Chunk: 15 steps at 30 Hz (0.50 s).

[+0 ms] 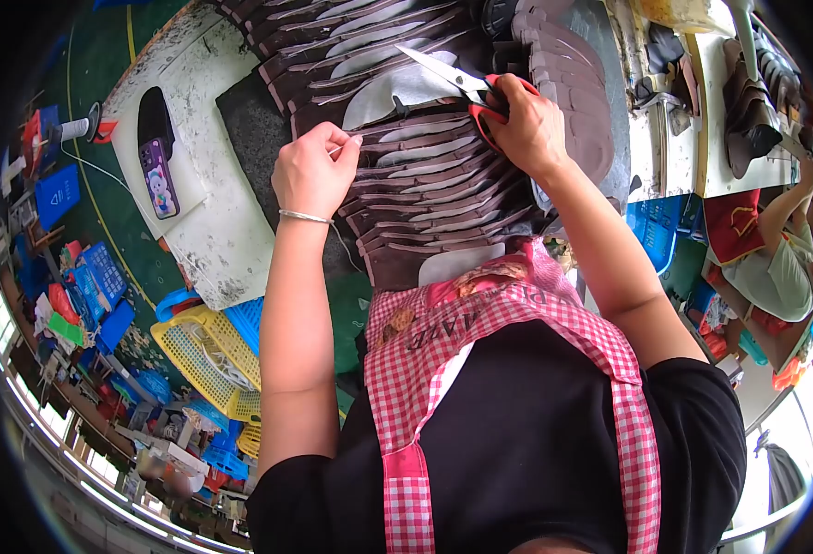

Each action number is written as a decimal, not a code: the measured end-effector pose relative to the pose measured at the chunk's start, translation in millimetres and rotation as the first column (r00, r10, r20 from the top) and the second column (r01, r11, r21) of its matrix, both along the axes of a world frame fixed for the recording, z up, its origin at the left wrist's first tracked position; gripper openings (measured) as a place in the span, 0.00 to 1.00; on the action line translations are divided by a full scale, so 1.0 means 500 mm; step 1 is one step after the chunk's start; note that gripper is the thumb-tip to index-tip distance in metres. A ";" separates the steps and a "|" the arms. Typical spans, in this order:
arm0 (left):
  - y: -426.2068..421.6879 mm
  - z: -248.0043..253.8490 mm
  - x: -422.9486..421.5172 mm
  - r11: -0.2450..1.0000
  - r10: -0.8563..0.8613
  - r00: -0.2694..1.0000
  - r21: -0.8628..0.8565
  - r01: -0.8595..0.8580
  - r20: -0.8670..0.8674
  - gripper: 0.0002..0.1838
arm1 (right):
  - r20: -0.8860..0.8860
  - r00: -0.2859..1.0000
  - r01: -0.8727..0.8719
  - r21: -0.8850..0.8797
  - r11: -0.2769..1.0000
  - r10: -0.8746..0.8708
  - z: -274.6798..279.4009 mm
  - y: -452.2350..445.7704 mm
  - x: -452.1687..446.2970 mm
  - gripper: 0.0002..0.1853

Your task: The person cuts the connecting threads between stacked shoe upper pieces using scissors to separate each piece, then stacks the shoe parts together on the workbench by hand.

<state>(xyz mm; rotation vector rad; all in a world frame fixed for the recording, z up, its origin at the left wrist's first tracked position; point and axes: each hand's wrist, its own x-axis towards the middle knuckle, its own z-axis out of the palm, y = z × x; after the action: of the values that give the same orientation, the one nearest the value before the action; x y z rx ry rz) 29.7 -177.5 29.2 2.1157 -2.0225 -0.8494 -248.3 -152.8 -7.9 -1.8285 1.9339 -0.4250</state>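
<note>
Gripping one pair of red-handled scissors (pixel 466 84), the right hand (pixel 528 129) is closed round its handles, apart from the left hand (pixel 316 171), whose thumb and fingertips meet at the row's edge; whether they pinch anything, I cannot tell. One long row of overlapping brown pieces (pixel 425 177), too crowded to count, lies beneath both hands, with one brown stack (pixel 584 111) just beside it. One purple-backed phone (pixel 157 177) rests on the white table (pixel 231 249); near it, one yellow basket (pixel 178 347) holds pale, indistinct items.
</note>
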 end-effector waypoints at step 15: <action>0.003 -0.029 0.060 0.998 0.062 0.961 0.049 -0.051 -0.269 0.06 | -0.327 0.770 -0.623 -0.202 0.755 0.548 0.113 -0.037 0.053 0.21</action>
<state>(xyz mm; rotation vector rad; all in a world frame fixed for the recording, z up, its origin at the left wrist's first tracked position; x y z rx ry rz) 59.5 -176.1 14.9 1.9419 -1.8139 -1.1114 -221.9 -171.3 48.6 -2.6764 1.3427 -0.2905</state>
